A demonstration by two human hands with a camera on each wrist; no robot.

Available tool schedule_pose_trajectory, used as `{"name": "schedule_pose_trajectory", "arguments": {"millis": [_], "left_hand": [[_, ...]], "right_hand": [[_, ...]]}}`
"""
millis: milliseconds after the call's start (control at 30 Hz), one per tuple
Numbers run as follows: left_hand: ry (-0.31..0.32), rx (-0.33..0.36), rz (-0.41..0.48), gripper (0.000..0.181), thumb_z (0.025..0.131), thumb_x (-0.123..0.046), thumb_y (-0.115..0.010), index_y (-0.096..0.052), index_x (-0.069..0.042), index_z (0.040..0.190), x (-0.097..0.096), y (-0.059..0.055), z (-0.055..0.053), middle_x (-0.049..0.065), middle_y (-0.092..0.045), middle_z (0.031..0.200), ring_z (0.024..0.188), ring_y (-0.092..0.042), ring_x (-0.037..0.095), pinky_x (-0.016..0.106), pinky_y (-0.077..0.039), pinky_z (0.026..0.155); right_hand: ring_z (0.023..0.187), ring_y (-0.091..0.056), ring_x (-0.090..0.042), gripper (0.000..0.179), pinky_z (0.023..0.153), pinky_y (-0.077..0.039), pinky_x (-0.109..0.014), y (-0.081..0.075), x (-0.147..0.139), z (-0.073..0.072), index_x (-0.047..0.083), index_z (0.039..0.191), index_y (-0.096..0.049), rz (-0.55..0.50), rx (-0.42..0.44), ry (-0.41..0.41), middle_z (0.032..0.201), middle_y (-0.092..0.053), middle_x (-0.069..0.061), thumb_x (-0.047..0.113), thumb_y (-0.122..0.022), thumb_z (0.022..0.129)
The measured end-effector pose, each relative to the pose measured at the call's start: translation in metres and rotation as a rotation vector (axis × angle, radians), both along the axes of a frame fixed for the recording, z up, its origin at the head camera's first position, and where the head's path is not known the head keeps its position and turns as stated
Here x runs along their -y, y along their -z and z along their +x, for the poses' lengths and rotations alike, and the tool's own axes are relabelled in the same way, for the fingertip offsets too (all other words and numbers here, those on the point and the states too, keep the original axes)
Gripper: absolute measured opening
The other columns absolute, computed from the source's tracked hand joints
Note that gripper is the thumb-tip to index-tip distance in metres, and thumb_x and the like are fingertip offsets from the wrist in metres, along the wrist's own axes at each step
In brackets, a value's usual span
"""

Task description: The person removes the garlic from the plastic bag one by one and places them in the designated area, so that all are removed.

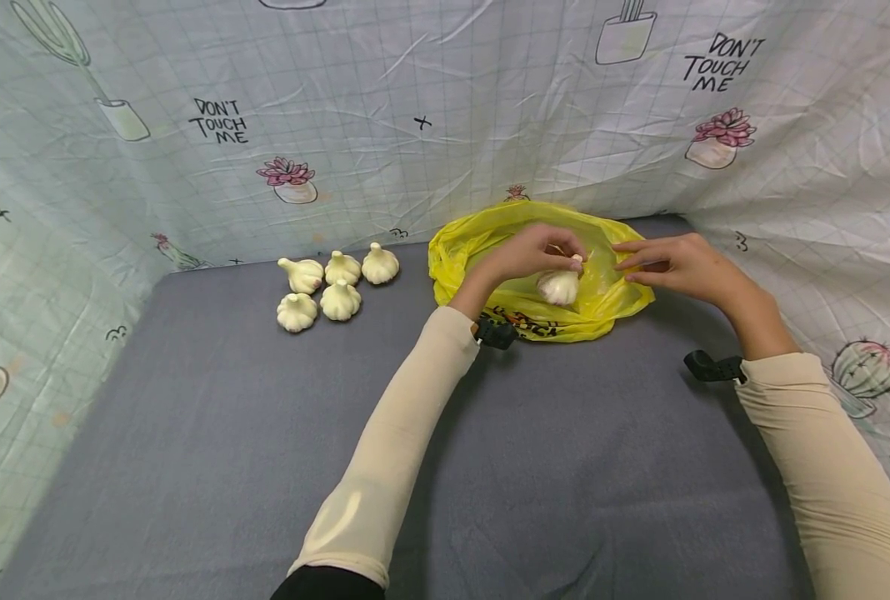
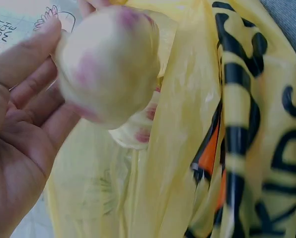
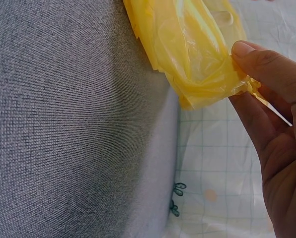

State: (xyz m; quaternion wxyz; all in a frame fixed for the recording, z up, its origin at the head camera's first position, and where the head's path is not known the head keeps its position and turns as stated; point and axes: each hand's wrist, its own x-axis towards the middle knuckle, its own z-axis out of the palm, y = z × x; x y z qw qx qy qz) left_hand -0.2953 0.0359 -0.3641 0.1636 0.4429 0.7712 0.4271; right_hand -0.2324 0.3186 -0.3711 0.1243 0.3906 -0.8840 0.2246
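My left hand (image 1: pixel 538 252) pinches a garlic bulb (image 1: pixel 559 287) by its stem, over the mouth of a yellow plastic bag (image 1: pixel 460 242). Up close in the left wrist view, the held garlic bulb (image 2: pixel 108 69) is pale with purple blotches. Part of another garlic bulb (image 2: pixel 133 134) shows below it at the bag's opening. At the bag's right side, my right hand (image 1: pixel 677 262) pinches the rim; thumb and fingers grip the yellow plastic (image 3: pixel 207 74) in the right wrist view.
Several garlic bulbs (image 1: pixel 340 300) sit in a cluster left of the bag on the grey cloth-covered table (image 1: pixel 250 450). A white printed curtain (image 1: pixel 385 108) hangs behind and along both sides. Dark wrist straps (image 1: pixel 496 333) are worn on both arms.
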Motion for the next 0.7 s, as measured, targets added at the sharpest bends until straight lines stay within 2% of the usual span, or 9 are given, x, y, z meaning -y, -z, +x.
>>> {"name": "schedule_pose_trajectory", "arguments": {"millis": [100,233,400,467,600,700], "left_hand": [[-0.021,-0.059,-0.004,0.019,0.099,-0.015,-0.068,-0.076,-0.002,0.111,0.009,-0.004,0.004,0.002,-0.075,0.103,0.093,-0.066,0.011,0.024,-0.051,0.086],[-0.065,-0.119,-0.018,0.02,0.1,-0.018,-0.068,-0.078,-0.007,0.113,0.026,-0.008,0.008,-0.001,-0.076,0.107,0.095,-0.067,0.007,0.023,-0.052,0.086],[-0.096,-0.079,0.038,0.023,0.1,-0.017,-0.068,-0.077,-0.002,0.116,0.049,-0.014,0.014,0.003,-0.076,0.109,0.096,-0.069,0.01,0.027,-0.054,0.085],[-0.117,-0.066,0.049,0.023,0.099,-0.019,-0.069,-0.077,-0.004,0.114,0.058,-0.017,0.017,0.003,-0.076,0.108,0.096,-0.069,0.011,0.029,-0.054,0.085],[-0.151,-0.077,0.028,0.021,0.099,-0.024,-0.069,-0.079,-0.012,0.113,0.074,-0.024,0.024,-0.001,-0.076,0.11,0.098,-0.068,0.009,0.029,-0.053,0.086],[-0.154,-0.102,0.01,0.02,0.099,-0.024,-0.069,-0.079,-0.014,0.114,0.084,-0.028,0.028,-0.002,-0.076,0.11,0.1,-0.068,0.008,0.029,-0.053,0.087]], "right_hand": [[0.057,-0.049,-0.001,0.022,0.053,-0.038,-0.016,0.0,0.0,0.0,0.009,0.103,-0.082,0.006,-0.002,0.002,0.123,-0.072,-0.015,0.001,-0.081,0.083],[0.057,-0.05,0.0,0.022,0.052,-0.038,-0.016,0.0,0.0,-0.001,0.009,0.104,-0.082,0.008,-0.006,-0.001,0.123,-0.072,-0.015,0.0,-0.081,0.083],[0.056,-0.05,-0.001,0.023,0.052,-0.038,-0.015,-0.001,0.002,0.0,0.009,0.104,-0.082,0.018,0.006,0.016,0.124,-0.072,-0.013,0.001,-0.081,0.083],[0.056,-0.049,-0.001,0.023,0.052,-0.037,-0.016,0.0,0.003,0.0,0.01,0.105,-0.082,0.025,0.013,0.024,0.125,-0.071,-0.012,0.002,-0.081,0.084],[0.054,-0.046,-0.002,0.023,0.052,-0.036,-0.016,-0.001,0.003,0.001,0.01,0.105,-0.082,0.029,0.018,0.036,0.125,-0.071,-0.012,0.002,-0.081,0.084],[0.054,-0.046,-0.002,0.022,0.052,-0.037,-0.016,-0.001,0.003,0.001,0.01,0.105,-0.082,0.027,0.017,0.036,0.125,-0.071,-0.012,0.002,-0.081,0.084]]}}
